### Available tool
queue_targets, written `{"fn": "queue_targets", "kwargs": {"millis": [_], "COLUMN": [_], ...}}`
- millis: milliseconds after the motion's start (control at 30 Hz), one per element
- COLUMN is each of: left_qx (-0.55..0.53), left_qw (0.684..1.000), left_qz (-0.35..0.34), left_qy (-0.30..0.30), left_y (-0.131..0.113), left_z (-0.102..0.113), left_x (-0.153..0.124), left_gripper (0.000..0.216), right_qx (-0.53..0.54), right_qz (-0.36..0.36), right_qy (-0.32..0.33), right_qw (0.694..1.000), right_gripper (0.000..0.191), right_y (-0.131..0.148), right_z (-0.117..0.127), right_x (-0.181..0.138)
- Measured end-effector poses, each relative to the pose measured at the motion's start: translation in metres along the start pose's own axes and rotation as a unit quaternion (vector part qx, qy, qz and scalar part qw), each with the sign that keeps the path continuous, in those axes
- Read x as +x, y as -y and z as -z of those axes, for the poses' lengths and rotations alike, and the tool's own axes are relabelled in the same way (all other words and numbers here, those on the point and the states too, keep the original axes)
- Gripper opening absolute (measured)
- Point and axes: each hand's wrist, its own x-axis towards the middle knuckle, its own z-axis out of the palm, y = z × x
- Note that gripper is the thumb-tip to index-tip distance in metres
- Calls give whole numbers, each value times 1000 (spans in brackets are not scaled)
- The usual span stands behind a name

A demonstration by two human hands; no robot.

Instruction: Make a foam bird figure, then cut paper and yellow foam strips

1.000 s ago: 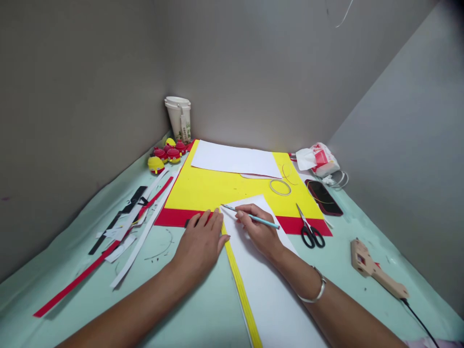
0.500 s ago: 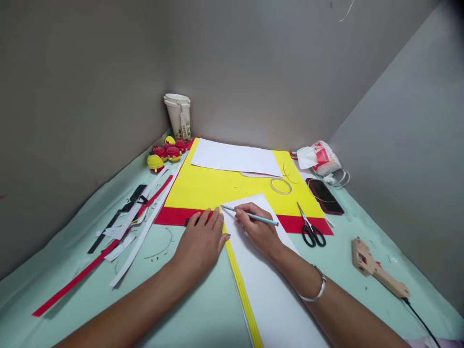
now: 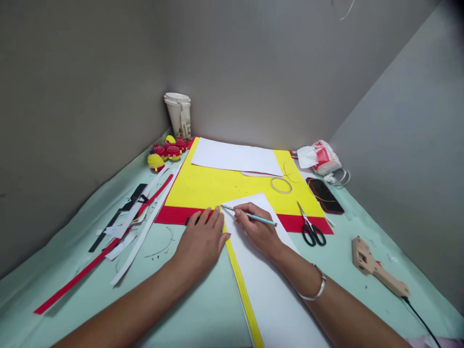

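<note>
My right hand (image 3: 258,229) is closed round a light blue pencil (image 3: 259,219), its tip at the upper left corner of a white paper sheet (image 3: 270,285). Along the sheet's left edge runs a yellow strip (image 3: 239,278) with fine lengthwise lines. My left hand (image 3: 203,237) lies flat with fingers outstretched, its fingertips and thumb at the strip's top end. A small black piece shows partly under its fingers. Beyond both hands lie a yellow sheet (image 3: 217,186) and a red sheet (image 3: 174,216) below it.
Scissors (image 3: 311,229), a phone (image 3: 325,195) and a corded glue gun (image 3: 379,268) lie on the right, with a tissue pack (image 3: 324,157) behind. Red and white strips (image 3: 141,232) are at left, near red-yellow ornaments (image 3: 170,152) and a lidded cup (image 3: 178,116). A thin ring (image 3: 281,192) rests on yellow.
The pencil's rear end has shifted very slightly to the left. Both hands otherwise stay in the same place.
</note>
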Motion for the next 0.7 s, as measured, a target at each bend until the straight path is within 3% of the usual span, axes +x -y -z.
{"fn": "queue_targets", "kwargs": {"millis": [700], "left_qx": [5], "left_qw": [1000], "left_qz": [2], "left_qy": [13], "left_y": [-1], "left_z": [4], "left_x": [0], "left_gripper": [49], "right_qx": [-15], "right_qz": [18], "right_qy": [-4], "right_qw": [1000], "right_gripper": [17], "right_y": [3], "right_z": [1], "right_x": [-2]}}
